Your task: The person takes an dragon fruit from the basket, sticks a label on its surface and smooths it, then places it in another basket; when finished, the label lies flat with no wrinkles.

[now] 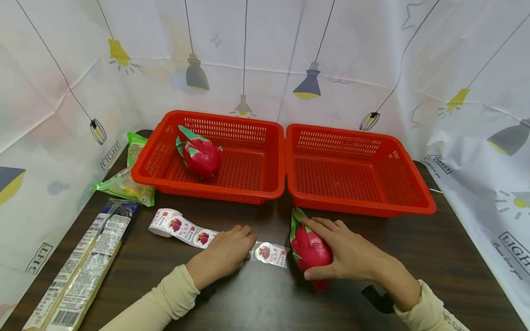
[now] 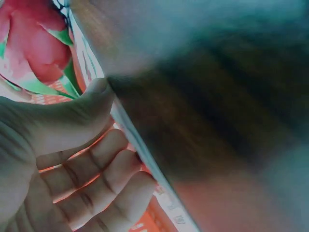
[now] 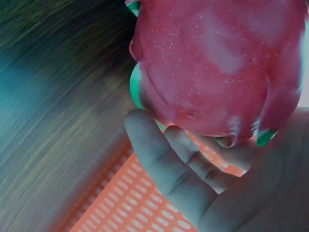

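A strip of dragon fruit stickers [image 1: 271, 253] runs across the table from its loose roll [image 1: 164, 223]. My left hand [image 1: 225, 253] lies over the middle of the strip and holds it. In the left wrist view the thumb and fingertips meet the edge of the strip [image 2: 145, 152]. My right hand [image 1: 352, 253] grips a red dragon fruit [image 1: 309, 250] with green leaf tips, thumb on the near side and fingers over the far side. The right wrist view shows its red skin [image 3: 217, 67] close up, fingers curving round it. The fruit sits just beyond the strip's right end.
Two red plastic baskets stand side by side at the back. In the left basket [image 1: 248, 191] lies another dragon fruit [image 1: 204, 158]; the right basket [image 1: 360, 207] shows its bare mesh floor. Green packets [image 1: 132, 186] and a long printed package [image 1: 84, 266] lie at the left.
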{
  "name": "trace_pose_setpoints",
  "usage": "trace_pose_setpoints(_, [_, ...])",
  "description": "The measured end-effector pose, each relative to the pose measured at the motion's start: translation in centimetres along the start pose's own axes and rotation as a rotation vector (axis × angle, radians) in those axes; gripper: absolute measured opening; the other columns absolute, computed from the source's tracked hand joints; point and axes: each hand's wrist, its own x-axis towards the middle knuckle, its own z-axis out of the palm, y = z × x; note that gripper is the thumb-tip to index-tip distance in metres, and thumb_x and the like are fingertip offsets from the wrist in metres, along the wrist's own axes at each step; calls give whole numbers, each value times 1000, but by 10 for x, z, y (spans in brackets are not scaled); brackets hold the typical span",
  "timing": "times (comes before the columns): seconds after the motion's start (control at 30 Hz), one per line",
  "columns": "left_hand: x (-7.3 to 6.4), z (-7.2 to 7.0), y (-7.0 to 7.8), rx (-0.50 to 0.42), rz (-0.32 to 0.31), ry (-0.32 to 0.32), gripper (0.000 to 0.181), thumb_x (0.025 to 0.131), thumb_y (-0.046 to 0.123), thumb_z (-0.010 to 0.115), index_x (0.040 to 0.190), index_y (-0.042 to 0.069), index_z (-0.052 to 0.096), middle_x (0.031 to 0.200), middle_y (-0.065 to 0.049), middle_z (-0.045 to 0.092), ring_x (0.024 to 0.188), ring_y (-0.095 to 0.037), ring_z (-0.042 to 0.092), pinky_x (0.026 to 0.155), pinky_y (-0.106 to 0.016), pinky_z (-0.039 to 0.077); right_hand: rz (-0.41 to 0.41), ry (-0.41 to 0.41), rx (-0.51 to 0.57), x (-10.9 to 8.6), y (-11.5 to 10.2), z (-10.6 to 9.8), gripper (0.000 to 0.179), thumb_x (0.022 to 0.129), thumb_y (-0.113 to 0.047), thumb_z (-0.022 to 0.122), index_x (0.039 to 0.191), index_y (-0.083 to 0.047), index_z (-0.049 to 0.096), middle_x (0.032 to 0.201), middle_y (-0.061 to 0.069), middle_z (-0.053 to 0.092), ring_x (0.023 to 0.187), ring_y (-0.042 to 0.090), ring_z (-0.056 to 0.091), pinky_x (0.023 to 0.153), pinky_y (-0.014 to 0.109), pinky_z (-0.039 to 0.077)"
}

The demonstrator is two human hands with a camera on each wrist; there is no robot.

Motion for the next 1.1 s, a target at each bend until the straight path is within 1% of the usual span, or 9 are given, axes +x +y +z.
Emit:
trace_pose_setpoints(0.17, [-3,5,-3,36,12,57,12,82,10,79,88,12,69,86,-4,67,77,-24,63,56,-36,52,-22,18,-29,2,-2,3,107,70,-74,77,158,-27,38,154,8,45,124,31,48,77,41,60])
trace_pose_setpoints(0.33, [-9,1,-8,52,12,106,10,83,5,75,87,12,69,83,-4,67,74,-24,64,54,-36,51,-11,13,-41,3,-5,4,108,70,-76,76,158,-29,37,156,8,43,127,31,48,78,43,60])
trace_pose_setpoints(0.43, [-14,-9,-13,33,-5,131,12,83,4,76,89,12,70,84,-3,67,74,-23,65,56,-37,53,-16,15,-52,3,-6,3,105,73,-77,73,158,-30,35,158,9,41,129,33,47,78,45,59])
trace_pose_setpoints(0.6, [-23,-33,-20,-12,-37,187,12,85,10,79,95,12,72,86,0,66,79,-20,66,57,-35,54,-27,12,-60,3,-8,4,102,76,-78,69,158,-29,35,161,13,38,134,38,46,79,49,59])
trace_pose_setpoints(0.7, [-26,-44,-24,-39,-33,219,10,89,13,77,98,14,72,88,2,66,83,-17,66,59,-32,54,-5,-4,-59,4,-11,5,102,75,-77,70,158,-28,37,162,13,36,137,39,44,81,51,60])
trace_pose_setpoints(0.8, [-27,-49,-26,-64,-7,251,10,91,14,75,100,14,73,90,3,66,84,-16,65,62,-29,54,3,-12,-72,3,-14,4,103,75,-77,70,158,-27,37,163,13,35,138,39,43,82,52,60])
trace_pose_setpoints(0.9, [-29,-51,-26,-93,23,289,11,92,15,75,102,15,74,91,3,66,83,-14,64,64,-27,54,-24,14,-77,2,-20,-2,101,76,-78,69,158,-27,37,164,11,35,140,38,43,84,51,60])
trace_pose_setpoints(0.97, [-29,-53,-25,-107,44,318,11,91,15,76,103,15,75,92,4,66,83,-13,63,63,-26,54,-64,64,-56,2,-26,-10,96,79,-76,68,157,-27,40,161,9,39,139,34,45,89,52,58])
trace_pose_setpoints(1.1, [-30,-57,-23,-154,80,364,12,93,16,75,104,17,75,93,5,66,84,-11,61,64,-25,53,-196,161,74,13,-45,-27,73,90,-59,69,151,-24,48,149,-2,55,131,20,55,100,49,55])
